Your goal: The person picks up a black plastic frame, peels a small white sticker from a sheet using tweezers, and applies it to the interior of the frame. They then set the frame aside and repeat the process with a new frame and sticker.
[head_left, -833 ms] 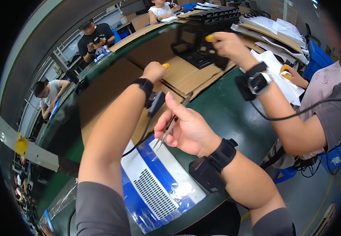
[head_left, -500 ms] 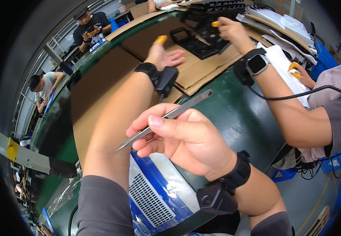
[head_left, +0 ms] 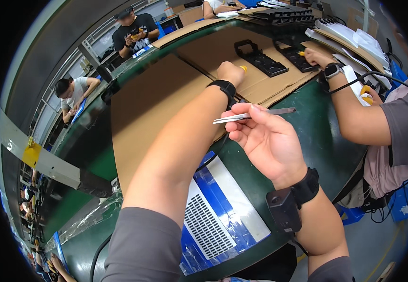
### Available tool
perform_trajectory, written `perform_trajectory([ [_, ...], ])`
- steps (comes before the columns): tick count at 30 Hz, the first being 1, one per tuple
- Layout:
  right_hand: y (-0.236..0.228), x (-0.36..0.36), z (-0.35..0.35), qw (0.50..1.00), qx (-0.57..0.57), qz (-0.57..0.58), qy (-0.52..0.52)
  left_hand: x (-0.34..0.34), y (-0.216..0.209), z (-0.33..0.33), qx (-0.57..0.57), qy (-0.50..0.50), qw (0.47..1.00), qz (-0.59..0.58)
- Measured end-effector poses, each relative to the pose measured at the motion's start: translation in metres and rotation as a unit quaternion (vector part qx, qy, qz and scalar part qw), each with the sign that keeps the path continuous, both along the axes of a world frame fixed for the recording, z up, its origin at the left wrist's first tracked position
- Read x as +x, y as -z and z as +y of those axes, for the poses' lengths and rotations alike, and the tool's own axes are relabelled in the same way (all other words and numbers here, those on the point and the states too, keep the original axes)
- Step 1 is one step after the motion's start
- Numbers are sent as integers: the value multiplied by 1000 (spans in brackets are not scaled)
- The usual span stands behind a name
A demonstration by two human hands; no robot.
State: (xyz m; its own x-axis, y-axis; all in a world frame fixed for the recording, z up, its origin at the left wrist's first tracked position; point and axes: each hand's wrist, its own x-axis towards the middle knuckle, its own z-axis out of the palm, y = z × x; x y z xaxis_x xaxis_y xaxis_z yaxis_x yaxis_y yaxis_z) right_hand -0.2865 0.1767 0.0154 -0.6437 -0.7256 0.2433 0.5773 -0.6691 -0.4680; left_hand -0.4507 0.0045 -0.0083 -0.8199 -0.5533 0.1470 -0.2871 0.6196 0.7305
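My right hand (head_left: pixel 274 143) holds a pair of metal tweezers (head_left: pixel 283 111) between thumb and fingers, the pointed tips facing left above my left forearm. My left hand (head_left: pixel 230 74) is reached out over the cardboard, its fingers curled closed with a yellow finger cot (head_left: pixel 244 68) on one fingertip. Whatever those fingers hold, if anything, is hidden. Just beyond it lies a black plastic frame (head_left: pixel 265 64) with a loop-shaped end. A second black frame (head_left: pixel 299 58) lies to its right, by a co-worker's hand (head_left: pixel 317 57) with a yellow fingertip.
Brown cardboard (head_left: pixel 152 98) covers much of the green table (head_left: pixel 326 127). Near me lies a blue-and-white panel with a grid of dark slots (head_left: pixel 209 226). Black parts (head_left: pixel 288 15) are stacked at the back, beside white sheets (head_left: pixel 354 40). A co-worker sits close on the right.
My left hand has gone from open, palm showing, to closed. The tweezers have turned nearly level. The co-worker's hand has lowered to the second frame. My view has shifted left.
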Motion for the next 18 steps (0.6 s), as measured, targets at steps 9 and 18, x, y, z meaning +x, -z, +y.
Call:
perform_trajectory([
  [9,-3,5,-3,1000,-8,-7,-5,-33,-1,26,-100,-44,994,-16],
  [18,-6,-10,7,999,-23,35,28,-33,-17,29,-29,-14,999,38],
])
